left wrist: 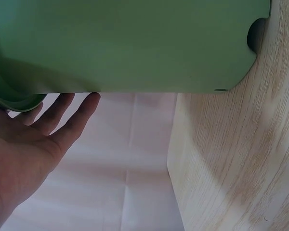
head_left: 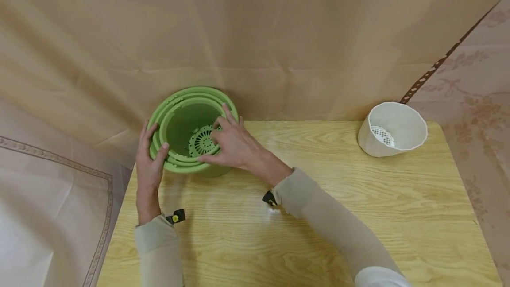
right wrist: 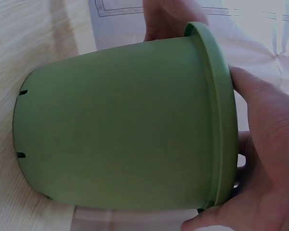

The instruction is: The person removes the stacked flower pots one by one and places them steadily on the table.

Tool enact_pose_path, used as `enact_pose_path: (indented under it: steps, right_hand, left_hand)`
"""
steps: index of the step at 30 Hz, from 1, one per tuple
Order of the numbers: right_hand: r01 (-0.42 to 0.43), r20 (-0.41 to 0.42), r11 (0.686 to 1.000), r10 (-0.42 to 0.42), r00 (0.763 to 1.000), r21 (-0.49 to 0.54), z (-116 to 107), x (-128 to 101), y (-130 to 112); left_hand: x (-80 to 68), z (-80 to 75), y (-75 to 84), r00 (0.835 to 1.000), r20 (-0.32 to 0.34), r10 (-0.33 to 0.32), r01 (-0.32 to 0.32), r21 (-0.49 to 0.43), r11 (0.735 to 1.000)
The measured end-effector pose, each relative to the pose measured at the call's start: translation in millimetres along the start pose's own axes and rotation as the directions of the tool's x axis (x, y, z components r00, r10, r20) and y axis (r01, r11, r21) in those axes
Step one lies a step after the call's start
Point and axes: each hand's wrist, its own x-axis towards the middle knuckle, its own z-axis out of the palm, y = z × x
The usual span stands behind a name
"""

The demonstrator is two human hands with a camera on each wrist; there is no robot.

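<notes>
Draped beige cloth backs our wooden surface [head_left: 318, 216], where nested green pots [head_left: 187, 123] lie tipped at the far left corner, mouth toward us. Our left hand [head_left: 149, 163] grips the rims, and our right hand [head_left: 235, 143] curls fingers [head_left: 228, 112] over the inner rim. Tugging unevenly could jam the pots tighter or roll them off the edge; a white pot [head_left: 392, 129] sits well apart.

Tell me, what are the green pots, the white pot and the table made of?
Green pots: probably matte plastic, smooth with moulded drain slots. White pot: likely plastic too, faceted, perforated base. Table: pale wood grain, slightly glossy, maybe laminate.
</notes>
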Motion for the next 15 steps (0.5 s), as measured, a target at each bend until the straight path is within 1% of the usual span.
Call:
enact_pose_path:
  steps: [2,7,10,13,15]
  right_hand:
    - [-0.013,0.008,1.000,0.013,1.000,0.001,-2,1,-2]
    - [-0.048,0.058,0.998,0.050,0.997,-0.040,-9,5,-6]
    - [-0.053,0.069,0.997,0.057,0.996,-0.058,-11,6,-8]
    - [-0.044,0.041,0.997,0.046,0.998,-0.064,-11,7,-9]
    - [-0.034,0.001,0.998,0.034,0.999,-0.061,-8,7,-8]
  left_hand:
    - [0.0,-0.2,-1.5,1.000,-0.001,0.007,-0.007,-0.009,1.000]
    - [0.7,0.0,-4.3,1.000,-0.005,0.011,-0.011,-0.028,1.000]
    - [0.8,0.3,-4.2,1.000,-0.007,0.009,-0.009,-0.031,0.999]
    - [0.5,0.2,-2.7,1.000,-0.003,0.004,-0.004,-0.022,1.000]
    - [0.1,-0.1,-1.1,1.000,-0.003,0.000,0.000,-0.013,1.000]
